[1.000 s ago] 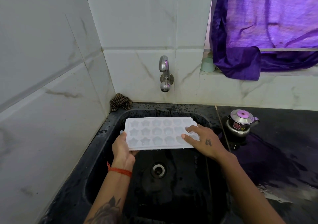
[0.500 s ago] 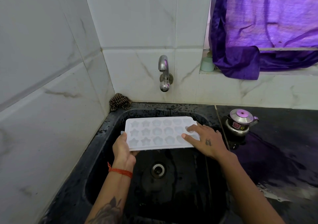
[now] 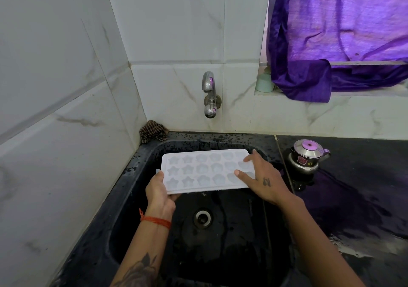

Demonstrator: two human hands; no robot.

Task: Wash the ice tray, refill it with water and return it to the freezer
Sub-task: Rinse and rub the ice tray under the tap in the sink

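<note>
A white ice tray (image 3: 198, 169) with star and flower moulds is held level over the black sink (image 3: 136, 176), below the wall tap (image 3: 209, 94). My left hand (image 3: 157, 190) grips its near left corner from underneath, thumb on the edge. My right hand (image 3: 262, 177) lies on the tray's right end, fingers spread flat over the moulds. No water runs from the tap. Whether the moulds hold water is unclear.
The sink drain (image 3: 202, 218) lies under the tray. A checked cloth (image 3: 152, 131) sits in the back left corner. A small steel kettle (image 3: 306, 158) stands on the wet black counter at right. A purple curtain (image 3: 331, 44) hangs over the window ledge with a pale cup (image 3: 263, 83).
My right hand's fingers have shifted slightly on the tray's right end. The tray stays in almost the same place over the sink.
</note>
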